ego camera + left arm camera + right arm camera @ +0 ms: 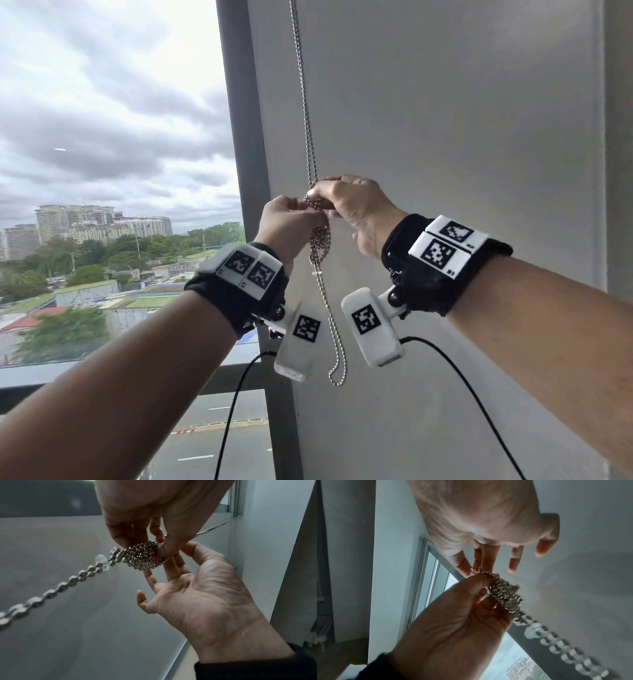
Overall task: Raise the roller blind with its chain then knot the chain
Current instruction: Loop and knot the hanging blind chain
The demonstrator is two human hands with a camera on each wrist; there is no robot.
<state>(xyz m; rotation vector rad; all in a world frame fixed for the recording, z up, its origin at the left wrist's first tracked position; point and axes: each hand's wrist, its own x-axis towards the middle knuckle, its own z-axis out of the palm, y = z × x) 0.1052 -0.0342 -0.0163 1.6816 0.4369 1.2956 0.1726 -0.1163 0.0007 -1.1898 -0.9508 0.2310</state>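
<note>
A metal bead chain (310,144) hangs down beside the window frame into a bunched knot (320,240) between my hands. Its loop end dangles below to about (337,378). My left hand (291,219) grips the knot from the left, thumb and curled fingers round the bundle (142,557). My right hand (346,202) pinches the chain just above the knot between thumb and forefinger (471,570), its other fingers spread. A clear plastic connector (102,561) sits on the chain just under the knot (505,593). The window pane in the head view is uncovered.
A dark window post (246,137) stands just left of the chain, with a pale grey flat surface (445,120) to its right. Glass (102,137) with a city view and a sill (102,373) fill the left. Black cables (233,394) hang from the wrist cameras.
</note>
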